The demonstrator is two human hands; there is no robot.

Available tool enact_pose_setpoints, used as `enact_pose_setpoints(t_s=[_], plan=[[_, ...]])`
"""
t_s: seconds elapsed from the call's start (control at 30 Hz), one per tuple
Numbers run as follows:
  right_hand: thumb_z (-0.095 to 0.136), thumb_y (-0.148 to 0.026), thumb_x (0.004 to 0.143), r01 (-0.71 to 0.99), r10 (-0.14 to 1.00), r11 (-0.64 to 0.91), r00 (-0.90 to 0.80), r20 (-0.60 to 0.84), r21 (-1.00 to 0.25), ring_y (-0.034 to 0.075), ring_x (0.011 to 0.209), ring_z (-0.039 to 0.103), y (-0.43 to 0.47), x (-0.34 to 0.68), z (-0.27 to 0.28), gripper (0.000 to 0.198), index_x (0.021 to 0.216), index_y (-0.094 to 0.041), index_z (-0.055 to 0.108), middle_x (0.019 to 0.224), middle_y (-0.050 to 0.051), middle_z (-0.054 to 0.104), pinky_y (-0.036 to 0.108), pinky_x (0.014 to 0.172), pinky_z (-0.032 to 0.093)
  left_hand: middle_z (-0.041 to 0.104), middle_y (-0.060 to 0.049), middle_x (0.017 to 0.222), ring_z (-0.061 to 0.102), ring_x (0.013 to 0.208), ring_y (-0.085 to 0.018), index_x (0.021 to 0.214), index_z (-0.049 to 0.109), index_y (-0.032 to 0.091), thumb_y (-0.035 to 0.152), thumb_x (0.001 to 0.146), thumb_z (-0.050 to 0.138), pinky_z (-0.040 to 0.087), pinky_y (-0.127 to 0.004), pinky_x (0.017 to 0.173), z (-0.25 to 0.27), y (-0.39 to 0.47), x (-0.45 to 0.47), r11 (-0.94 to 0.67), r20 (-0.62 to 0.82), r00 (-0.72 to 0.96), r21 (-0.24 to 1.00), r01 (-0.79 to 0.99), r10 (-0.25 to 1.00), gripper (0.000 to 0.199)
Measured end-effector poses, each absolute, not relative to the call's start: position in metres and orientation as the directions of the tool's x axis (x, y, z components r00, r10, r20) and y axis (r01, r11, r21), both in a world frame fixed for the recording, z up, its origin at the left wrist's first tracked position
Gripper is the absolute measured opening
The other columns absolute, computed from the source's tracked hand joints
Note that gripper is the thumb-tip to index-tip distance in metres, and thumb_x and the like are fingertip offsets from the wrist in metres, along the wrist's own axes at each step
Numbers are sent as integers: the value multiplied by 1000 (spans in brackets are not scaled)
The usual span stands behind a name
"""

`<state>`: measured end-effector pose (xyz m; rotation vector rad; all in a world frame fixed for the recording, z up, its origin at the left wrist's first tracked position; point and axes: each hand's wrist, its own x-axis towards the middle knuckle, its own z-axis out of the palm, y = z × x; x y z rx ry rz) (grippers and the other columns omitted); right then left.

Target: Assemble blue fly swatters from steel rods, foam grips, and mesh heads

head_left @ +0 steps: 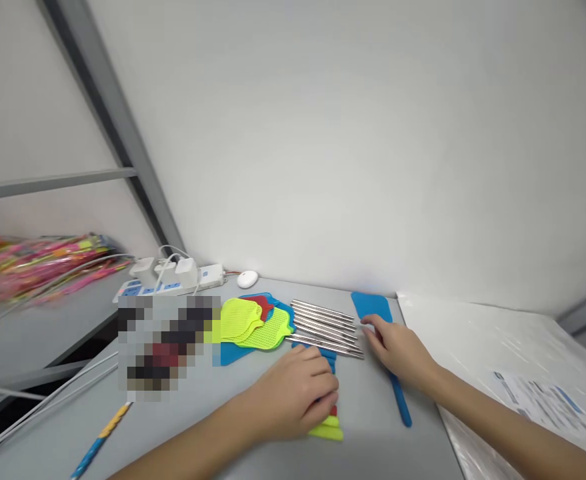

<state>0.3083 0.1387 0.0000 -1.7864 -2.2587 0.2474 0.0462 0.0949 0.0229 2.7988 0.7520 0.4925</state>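
My left hand (297, 393) rests with curled fingers over a row of plastic handles; a blue handle (329, 353) and a yellow handle (327, 432) show beside it, with a bit of red. What its fingers grip is hidden. Several slim metal rods (325, 323) lie side by side above it. My right hand (403, 350) has index finger and thumb close together near the rod ends; anything between them is too small to make out. Beneath it are a blue swatter head (373, 307) and a blue handle (400, 403); the hand hides whether they join.
Yellow mesh swatter heads (240, 320) overlap red and blue ones left of the rods. A power strip (173, 283) with plugs and a white oval object (247, 279) stand behind. Plastic-wrapped white material (473, 347) lies right. Colourful bagged items (47, 267) sit far left. One patch is pixelated.
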Motion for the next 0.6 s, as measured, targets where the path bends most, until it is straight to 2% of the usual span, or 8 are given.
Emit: enact_pose_setpoints(t_s=[0.13,0.27,0.43,0.6], plan=[[34,-36,97,884,924,383,-364,118,-269,20,74,63,192,263,9,32,99,-24,64,80,4,70,27,60,32,65,-4,89,53,86,-18,94,62,20,32,91,52,37,-32,75,14,95,43,-863,346,793,249,438,502,16],[42,-34,93,838,894,445,-436,102,-317,18,69,61,235,230,13,28,98,-23,67,76,2,69,26,60,34,67,-2,88,53,82,-17,89,63,21,35,91,52,36,-34,76,7,96,42,-893,418,789,192,407,450,18],[45,-40,90,800,876,459,-480,46,-386,17,67,61,245,208,9,31,91,-21,69,74,2,70,26,59,38,67,-2,88,54,79,-16,89,62,22,42,90,52,34,-35,72,-4,91,45,-919,437,809,154,362,392,23],[41,-43,92,814,894,417,-448,20,-405,18,69,62,241,195,1,35,91,-20,68,80,5,71,27,59,39,65,-3,90,52,79,-18,78,62,21,55,89,49,32,-35,65,-15,82,49,-954,449,843,110,278,297,38]])
